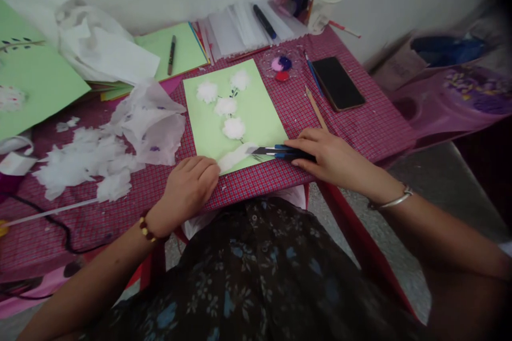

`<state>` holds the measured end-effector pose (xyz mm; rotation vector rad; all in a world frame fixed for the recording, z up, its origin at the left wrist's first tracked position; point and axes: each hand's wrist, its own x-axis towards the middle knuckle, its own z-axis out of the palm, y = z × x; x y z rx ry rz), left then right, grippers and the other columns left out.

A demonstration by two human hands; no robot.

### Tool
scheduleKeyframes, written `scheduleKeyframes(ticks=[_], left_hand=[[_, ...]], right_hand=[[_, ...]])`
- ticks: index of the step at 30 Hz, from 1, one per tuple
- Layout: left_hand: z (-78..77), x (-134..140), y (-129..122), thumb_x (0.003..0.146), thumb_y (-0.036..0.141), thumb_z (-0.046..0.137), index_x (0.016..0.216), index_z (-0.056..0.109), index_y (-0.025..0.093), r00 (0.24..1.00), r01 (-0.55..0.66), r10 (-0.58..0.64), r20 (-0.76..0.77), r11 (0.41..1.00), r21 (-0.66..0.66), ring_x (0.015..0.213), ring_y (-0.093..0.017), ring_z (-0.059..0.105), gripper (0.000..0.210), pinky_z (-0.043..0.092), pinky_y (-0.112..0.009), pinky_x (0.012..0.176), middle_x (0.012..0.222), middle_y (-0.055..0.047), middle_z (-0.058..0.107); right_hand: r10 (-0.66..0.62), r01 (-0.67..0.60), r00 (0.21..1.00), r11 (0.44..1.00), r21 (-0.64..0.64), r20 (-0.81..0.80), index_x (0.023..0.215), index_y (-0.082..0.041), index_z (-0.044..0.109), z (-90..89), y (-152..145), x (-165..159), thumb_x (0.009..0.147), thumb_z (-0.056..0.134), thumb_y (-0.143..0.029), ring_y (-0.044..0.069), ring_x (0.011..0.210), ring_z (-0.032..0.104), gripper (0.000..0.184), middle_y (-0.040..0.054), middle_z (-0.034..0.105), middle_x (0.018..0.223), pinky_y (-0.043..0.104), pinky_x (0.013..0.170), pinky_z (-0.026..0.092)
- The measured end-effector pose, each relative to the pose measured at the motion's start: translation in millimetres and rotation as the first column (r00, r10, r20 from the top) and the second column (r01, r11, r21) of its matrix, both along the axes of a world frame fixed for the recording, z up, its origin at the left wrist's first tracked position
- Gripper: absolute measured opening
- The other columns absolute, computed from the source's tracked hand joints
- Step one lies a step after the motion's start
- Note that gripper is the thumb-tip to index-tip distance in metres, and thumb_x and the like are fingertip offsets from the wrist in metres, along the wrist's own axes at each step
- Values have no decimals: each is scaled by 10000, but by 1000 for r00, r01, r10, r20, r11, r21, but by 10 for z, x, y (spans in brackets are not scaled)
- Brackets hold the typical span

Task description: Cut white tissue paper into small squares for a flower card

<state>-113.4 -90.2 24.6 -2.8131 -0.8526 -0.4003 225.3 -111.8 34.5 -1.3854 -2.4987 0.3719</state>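
Note:
My left hand (192, 184) lies closed at the front edge of the light green sheet (256, 96). It pinches the end of a white tissue paper strip (236, 157). From the right, my right hand (326, 154) grips blue-and-black scissors (290, 153), their dark blade tip over the strip's other end. How far the blades are parted is hard to tell. Several white paper flowers (233, 128) sit on the sheet along a painted dark stem with small leaves.
Crumpled white tissue (88, 157) lies left. To the right are a pencil (317, 109), a blue paintbrush (314, 75), a phone (338, 83) and a paint palette (283, 65). A paper cup (326, 5), plastic sleeves (236, 29) and a marker (264, 21) stand or lie behind.

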Motion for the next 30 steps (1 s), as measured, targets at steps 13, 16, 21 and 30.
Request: scheduleKeyframes(ticks=[13,16,21,30], left_hand=[[81,87,10,944,105,518,1100,664,136,963,118,-110,-245,993,15,839,-243,623,216,498,-361,730,920,-100,705],[92,73,-22,945,136,541,1095,660,136,977,102,-99,-191,995,7,873,-239,630,191,508,-382,813,925,-89,706],[141,139,-99,930,412,613,1117,642,180,999,46,-47,-11,999,-28,1077,-274,623,299,406,-497,1076,1108,-101,707],[-45,330,-166,991,411,506,1209,639,223,998,-8,-1,-69,992,-122,1134,-254,597,317,333,-467,1142,1164,-81,696]], right_hand=[[97,-97,995,995,-26,14,1269,-167,644,25,108,118,971,551,-248,272,967,604,322,123,638,1051,414,879,497],[97,-97,995,995,-22,-1,1269,-178,641,-1,120,120,969,550,-243,272,974,608,320,122,640,1064,418,884,494],[83,-82,997,996,-28,3,1288,-162,637,-6,119,144,963,551,-243,273,978,609,346,134,636,1073,422,893,495],[94,-94,996,992,-78,-10,1324,-229,623,19,66,172,965,544,-269,279,1000,604,370,113,634,1087,445,901,506]])
